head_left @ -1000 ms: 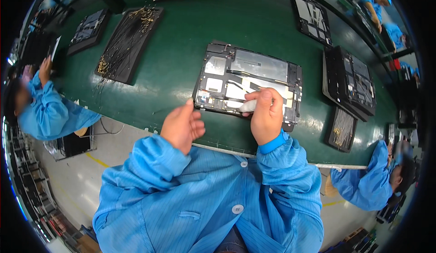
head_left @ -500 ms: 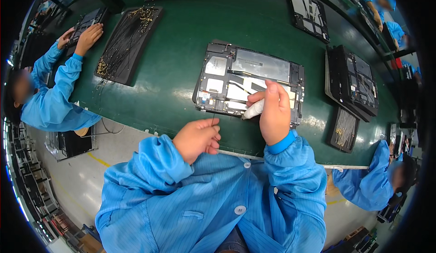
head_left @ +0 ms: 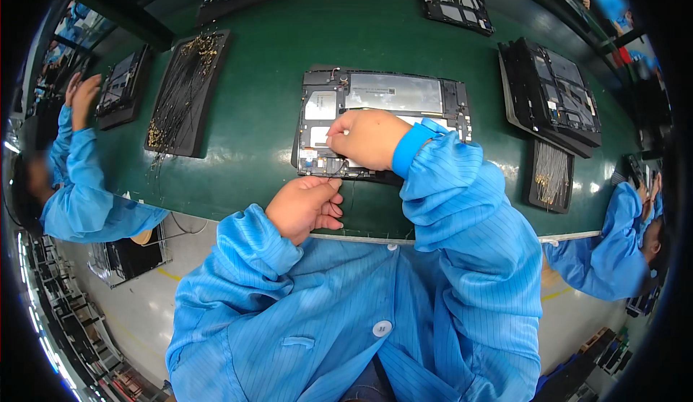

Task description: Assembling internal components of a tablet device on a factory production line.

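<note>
A: In the head view, what could be going wrong?

B: The left hand (head_left: 306, 207) is pinching what seems a pliant black cable (head_left: 338, 169); hasty tugging could be kinking it. The right hand (head_left: 369, 137) is gripping a mostly hidden white thing (head_left: 346, 132) over the flat, silver-panelled device (head_left: 394, 93) lying on the smooth green table (head_left: 260, 113).

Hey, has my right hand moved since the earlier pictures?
Yes, to the left. Judged against the open flat device lying on the green table, your right hand has shifted left across it.
</note>
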`<state>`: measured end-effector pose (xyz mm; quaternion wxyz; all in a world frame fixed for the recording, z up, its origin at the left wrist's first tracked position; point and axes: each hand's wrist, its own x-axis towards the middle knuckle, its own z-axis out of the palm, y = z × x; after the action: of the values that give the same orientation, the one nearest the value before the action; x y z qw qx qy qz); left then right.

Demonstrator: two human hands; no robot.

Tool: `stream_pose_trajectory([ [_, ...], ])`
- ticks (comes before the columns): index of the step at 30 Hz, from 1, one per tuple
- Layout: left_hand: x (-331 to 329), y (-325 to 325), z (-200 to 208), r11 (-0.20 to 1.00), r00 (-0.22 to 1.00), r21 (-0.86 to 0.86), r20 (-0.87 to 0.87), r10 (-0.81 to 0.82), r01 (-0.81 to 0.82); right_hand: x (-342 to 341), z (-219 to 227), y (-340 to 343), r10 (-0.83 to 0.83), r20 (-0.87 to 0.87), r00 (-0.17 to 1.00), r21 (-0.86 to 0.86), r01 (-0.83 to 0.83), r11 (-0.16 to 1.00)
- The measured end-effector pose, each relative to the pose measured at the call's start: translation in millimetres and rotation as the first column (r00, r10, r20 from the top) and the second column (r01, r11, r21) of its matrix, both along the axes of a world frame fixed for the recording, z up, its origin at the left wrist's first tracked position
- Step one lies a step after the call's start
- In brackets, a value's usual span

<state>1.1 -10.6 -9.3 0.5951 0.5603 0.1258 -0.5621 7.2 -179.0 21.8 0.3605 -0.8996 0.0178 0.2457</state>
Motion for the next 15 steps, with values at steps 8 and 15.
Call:
stream_pose_trajectory([
  [8, 5.5, 12.1, -2.9, 0.977, 0.988, -0.161, -0.09, 0.125, -0.139, -103.5, 8.3, -105.0, -0.948, 0.094, 0.306, 0.209, 0.924, 0.319],
  [15, 9.1, 7.6, -3.4, 0.983, 0.986, -0.156, -0.151, 0.077, -0.101, -236.7, -44.0, -175.2, -0.741, 0.434, 0.512, -0.543, 0.805, 0.238],
])
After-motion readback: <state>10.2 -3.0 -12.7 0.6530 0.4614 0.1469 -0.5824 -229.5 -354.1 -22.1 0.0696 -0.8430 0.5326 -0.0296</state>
